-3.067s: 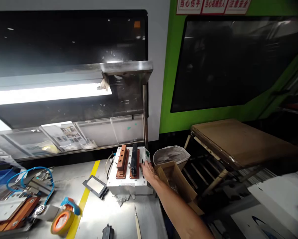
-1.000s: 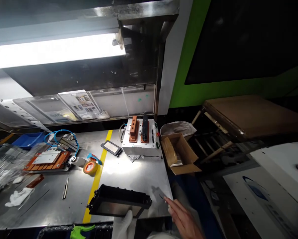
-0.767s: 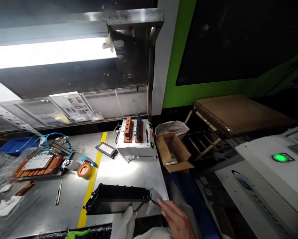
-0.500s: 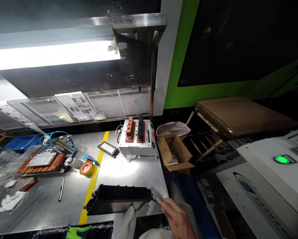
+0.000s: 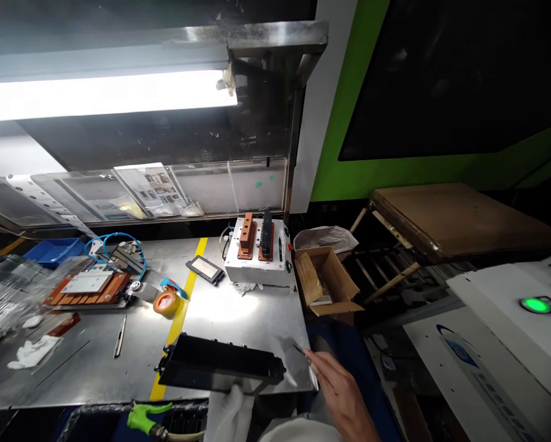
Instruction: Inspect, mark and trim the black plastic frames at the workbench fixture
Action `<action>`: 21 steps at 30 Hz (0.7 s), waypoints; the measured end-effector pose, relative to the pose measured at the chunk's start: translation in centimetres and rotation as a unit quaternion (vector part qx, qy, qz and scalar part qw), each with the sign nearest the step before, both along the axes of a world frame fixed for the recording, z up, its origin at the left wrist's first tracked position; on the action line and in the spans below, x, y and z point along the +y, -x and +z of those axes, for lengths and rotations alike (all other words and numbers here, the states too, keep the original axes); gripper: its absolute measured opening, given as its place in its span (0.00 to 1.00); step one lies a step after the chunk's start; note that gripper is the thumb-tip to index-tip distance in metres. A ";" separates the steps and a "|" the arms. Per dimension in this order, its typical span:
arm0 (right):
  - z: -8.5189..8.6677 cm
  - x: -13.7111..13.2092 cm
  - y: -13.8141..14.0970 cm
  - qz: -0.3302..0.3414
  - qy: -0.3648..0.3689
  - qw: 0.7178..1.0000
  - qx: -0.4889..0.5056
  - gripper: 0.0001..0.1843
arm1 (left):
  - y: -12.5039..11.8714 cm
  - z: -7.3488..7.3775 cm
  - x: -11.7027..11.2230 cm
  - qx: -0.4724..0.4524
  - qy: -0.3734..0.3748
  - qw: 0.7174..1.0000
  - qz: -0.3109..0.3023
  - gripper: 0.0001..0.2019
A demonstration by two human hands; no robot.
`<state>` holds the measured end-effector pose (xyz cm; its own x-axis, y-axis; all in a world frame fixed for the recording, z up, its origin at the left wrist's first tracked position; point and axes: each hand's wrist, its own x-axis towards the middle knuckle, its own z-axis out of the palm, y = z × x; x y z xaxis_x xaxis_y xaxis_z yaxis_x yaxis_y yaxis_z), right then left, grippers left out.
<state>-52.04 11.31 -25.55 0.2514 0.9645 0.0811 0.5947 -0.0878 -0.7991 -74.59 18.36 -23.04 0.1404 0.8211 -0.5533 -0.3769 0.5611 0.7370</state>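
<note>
A long black plastic housing (image 5: pixel 220 362) is tilted over the front of the steel bench. My left hand (image 5: pixel 233 408), in a white glove, grips its near lower side; most of those fingers are hidden beneath it. Just off the housing's right end, my bare right hand (image 5: pixel 337 387) is closed in a pinch. Between its fingertips a thin, short dark blade-like tool (image 5: pixel 299 349) pokes out, apart from the housing. Its exact kind is too small to make out.
On the bench (image 5: pixel 238 313) are a white fixture box (image 5: pixel 257 270), a flat black frame (image 5: pixel 205 269), tape rolls (image 5: pixel 165 303), a utility knife (image 5: pixel 119 336) and a copper-coloured fixture (image 5: pixel 89 285). A green air gun (image 5: pixel 142 418) lies in front. Right stands an open carton (image 5: pixel 326 282).
My right hand with the thin tool has pulled away from the housing's right end. The housing has tipped, its right end lower. The whole view has shifted slightly.
</note>
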 end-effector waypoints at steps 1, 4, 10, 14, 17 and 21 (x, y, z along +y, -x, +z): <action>0.5 -0.1 0.1 0.015 -0.015 1.000 -0.001 0.20 | -0.1 0.3 0.2 0.006 -0.017 1.000 -0.014 0.43; 2.2 -0.1 1.0 0.061 -0.063 0.995 -0.051 0.21 | -0.5 0.4 0.8 0.013 -0.053 0.998 -0.043 0.46; 3.1 0.4 1.4 0.059 -0.057 0.991 -0.104 0.23 | 0.0 -0.7 0.7 0.079 -0.085 0.993 -0.034 0.31; 2.3 0.9 1.2 0.059 -0.049 0.992 -0.097 0.22 | 1.2 -1.4 0.9 0.146 -0.095 0.982 -0.068 0.27; 1.8 1.3 1.6 0.060 -0.034 0.994 -0.090 0.23 | 1.2 -1.3 1.2 0.133 -0.088 0.983 -0.086 0.27; 0.6 1.7 1.8 0.066 -0.008 0.994 -0.087 0.25 | 0.3 -1.1 1.0 0.012 -0.026 0.999 -0.037 0.23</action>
<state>-53.79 13.02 -24.98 0.1042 0.9864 0.1273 0.7291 0.0113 -0.6843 -74.85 19.32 -24.19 0.1879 0.8370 -0.5139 -0.3174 0.5469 0.7747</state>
